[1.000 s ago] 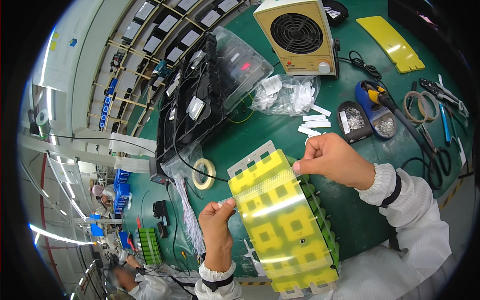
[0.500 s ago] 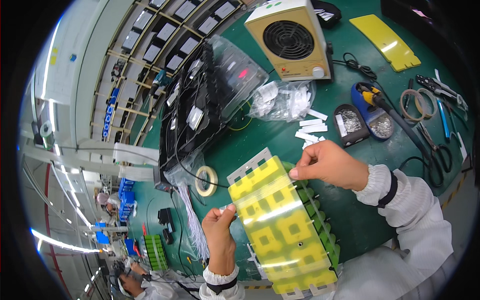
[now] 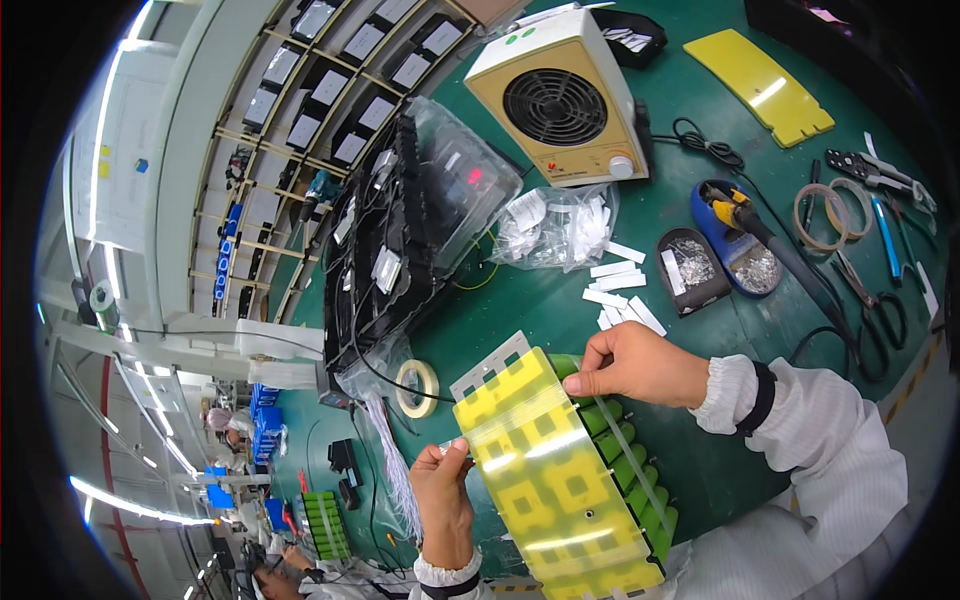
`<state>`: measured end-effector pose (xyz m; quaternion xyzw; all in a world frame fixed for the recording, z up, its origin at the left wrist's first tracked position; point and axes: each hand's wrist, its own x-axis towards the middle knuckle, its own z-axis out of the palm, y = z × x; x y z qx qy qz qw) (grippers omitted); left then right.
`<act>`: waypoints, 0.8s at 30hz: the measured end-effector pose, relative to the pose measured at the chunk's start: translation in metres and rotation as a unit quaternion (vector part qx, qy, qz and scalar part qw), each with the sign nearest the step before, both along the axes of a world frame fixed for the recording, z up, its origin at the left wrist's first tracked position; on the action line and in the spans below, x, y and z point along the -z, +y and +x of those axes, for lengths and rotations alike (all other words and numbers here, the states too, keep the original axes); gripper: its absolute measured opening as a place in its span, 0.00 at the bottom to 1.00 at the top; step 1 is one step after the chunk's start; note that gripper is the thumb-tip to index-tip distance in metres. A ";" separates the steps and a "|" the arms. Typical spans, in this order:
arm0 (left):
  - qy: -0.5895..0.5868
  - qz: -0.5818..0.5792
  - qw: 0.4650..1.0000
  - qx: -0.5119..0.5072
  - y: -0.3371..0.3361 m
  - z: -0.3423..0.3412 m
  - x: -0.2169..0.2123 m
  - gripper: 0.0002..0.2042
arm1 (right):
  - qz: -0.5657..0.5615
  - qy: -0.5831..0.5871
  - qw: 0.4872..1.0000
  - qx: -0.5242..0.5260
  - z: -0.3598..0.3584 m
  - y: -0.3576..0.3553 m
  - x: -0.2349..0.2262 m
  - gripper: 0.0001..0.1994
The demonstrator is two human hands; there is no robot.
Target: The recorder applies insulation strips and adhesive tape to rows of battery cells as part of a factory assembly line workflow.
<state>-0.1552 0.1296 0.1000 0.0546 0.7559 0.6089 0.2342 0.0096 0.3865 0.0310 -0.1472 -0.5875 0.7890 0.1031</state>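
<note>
1. Battery pack (image 3: pixel 560 480): tilted between both hands over the near part of the green surface (image 3: pixel 725 440); yellow cover, green cells along its right side. Contact underneath is hidden.
2. Clear tape (image 3: pixel 520 415): crosses the cover's upper part.
3. Left hand (image 3: pixel 444 500): fingers pinch the tape at the pack's left edge.
4. Right hand (image 3: pixel 645 368): fingers pressed together on the tape's other end, at the right edge.
5. White slips (image 3: pixel 618 285): beyond the pack, near a clear bag (image 3: pixel 560 228).
6. Fan (image 3: pixel 560 105): front print too small to read; green dots on top.
7. Shelf (image 3: pixel 345 85): upper left; white cards, writing indistinct.
</note>
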 end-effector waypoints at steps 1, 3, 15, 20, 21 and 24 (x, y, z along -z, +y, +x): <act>-0.002 0.003 1.000 0.006 0.000 0.001 -0.001 0.09 | 0.021 -0.003 1.000 -0.004 -0.002 0.000 -0.005 0.18; 0.001 0.004 1.000 0.008 0.000 0.003 -0.002 0.09 | 0.035 -0.002 0.999 -0.004 -0.003 -0.001 -0.005 0.17; 0.037 0.004 0.999 0.019 0.003 0.001 0.016 0.12 | 0.069 -0.042 0.997 -0.003 -0.002 -0.003 0.012 0.16; 0.030 0.012 0.999 0.011 -0.005 0.001 0.008 0.13 | 0.008 -0.006 1.000 -0.026 -0.012 -0.007 0.008 0.18; 0.026 0.011 1.000 0.012 -0.004 0.002 0.006 0.13 | 0.015 -0.009 0.999 -0.035 -0.012 -0.004 0.009 0.19; 0.028 0.004 0.999 0.020 0.001 0.003 0.000 0.13 | 0.028 -0.001 0.999 -0.037 -0.011 0.001 0.011 0.20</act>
